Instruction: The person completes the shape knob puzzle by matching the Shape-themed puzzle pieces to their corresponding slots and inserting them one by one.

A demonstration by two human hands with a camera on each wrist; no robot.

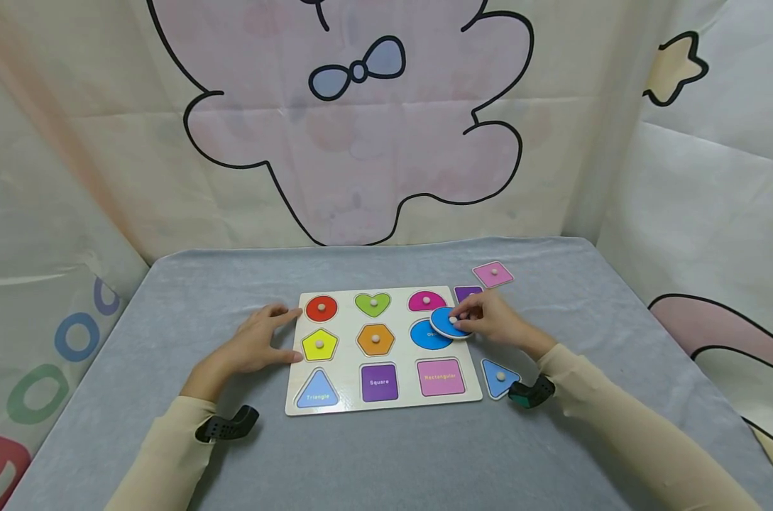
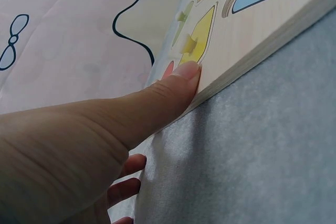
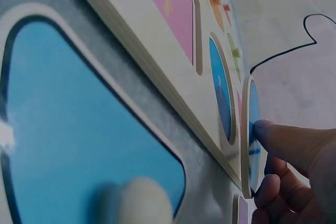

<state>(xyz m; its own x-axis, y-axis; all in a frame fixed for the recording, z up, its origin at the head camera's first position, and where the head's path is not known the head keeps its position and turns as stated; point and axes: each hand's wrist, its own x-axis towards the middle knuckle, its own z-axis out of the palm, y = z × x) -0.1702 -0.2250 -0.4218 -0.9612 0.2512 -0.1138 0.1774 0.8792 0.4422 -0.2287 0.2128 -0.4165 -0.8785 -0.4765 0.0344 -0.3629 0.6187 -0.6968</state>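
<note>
Thumb and fingertips of the right hand [image 1: 496,319] pinch the blue oval piece [image 1: 446,321] by its knob, which the thumb hides in the right wrist view, and the piece overlaps the blue oval recess [image 1: 427,336], partly covering its label; whether it touches the board [image 1: 349,383] I cannot tell. The left hand [image 1: 258,341], thumb and index finger spread wide, touches the board's left edge. Beyond, the right hand partly hides a purple piece [image 1: 466,292] near a pink piece [image 1: 493,275], and the right wrist view cuts off the blue triangle piece [image 1: 497,376].
</note>
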